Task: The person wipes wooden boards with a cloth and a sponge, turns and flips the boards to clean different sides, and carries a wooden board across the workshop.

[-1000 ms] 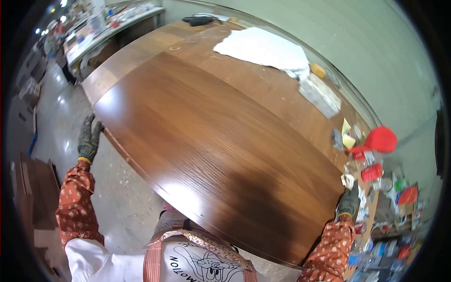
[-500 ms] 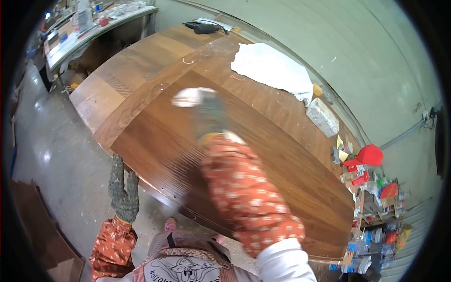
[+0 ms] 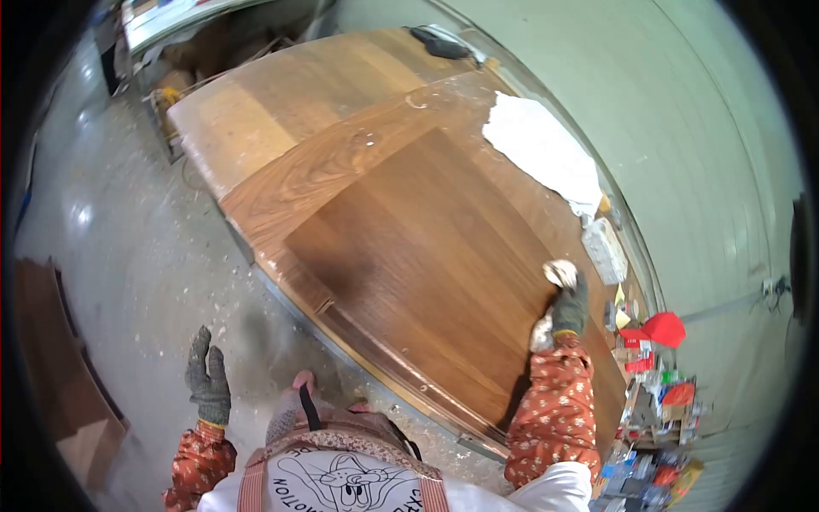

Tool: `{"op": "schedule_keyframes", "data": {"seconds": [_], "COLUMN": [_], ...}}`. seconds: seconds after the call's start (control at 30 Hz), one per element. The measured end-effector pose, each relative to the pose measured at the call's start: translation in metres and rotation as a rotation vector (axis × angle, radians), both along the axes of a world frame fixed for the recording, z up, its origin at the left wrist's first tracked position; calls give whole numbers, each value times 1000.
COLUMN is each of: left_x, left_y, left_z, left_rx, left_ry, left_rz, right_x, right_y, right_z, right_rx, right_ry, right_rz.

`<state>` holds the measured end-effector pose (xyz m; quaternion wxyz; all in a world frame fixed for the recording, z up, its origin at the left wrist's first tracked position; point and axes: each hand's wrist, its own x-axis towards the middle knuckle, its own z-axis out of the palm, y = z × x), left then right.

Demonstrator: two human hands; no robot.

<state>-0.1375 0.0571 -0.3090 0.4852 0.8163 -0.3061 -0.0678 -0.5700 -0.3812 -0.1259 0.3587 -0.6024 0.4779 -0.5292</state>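
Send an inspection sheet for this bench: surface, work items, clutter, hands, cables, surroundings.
Surface: wooden worktop, pale specks visible.
Work items: brown wood panel lying on the worktop; white cloth wad on the panel.
Clutter: white sheet, pale block, red cap along the wall side; black object at the far end.
Hands: both gloved; right hand grips the cloth wad, left hand open over the floor, holding nothing visible.
Cables: dark cable at the wall, right.
Surroundings: pale green wall; grey floor with scattered specks; brown boards at left.
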Motion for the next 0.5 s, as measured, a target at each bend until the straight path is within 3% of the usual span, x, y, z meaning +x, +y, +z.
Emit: {"op": "schedule_keyframes", "data": {"seconds": [0.07, 0.13, 0.27, 0.37, 0.43, 0.5], "left_x": [2, 4, -1, -2, 0, 16], "left_y": [1, -6, -22, -35, -45, -52], "left_z": [4, 10, 24, 29, 35, 34], "left_rx": [-26, -43, -135, -230, -275, -426], "left_ry": [35, 44, 73, 154, 204, 202], "left_rz": [19, 15, 48, 76, 68, 40], "right_x": [-12, 32, 234, 332, 355, 332], "right_y": [-6, -14, 32, 158, 210, 246], "right_z": [-7, -17, -11, -10, -41, -31], "right_rx": [46, -6, -468, -807, -679, -623], "right_ry": [216, 398, 661, 866, 773, 587], "right_rz": [-105, -44, 539, 532, 645, 793]}}
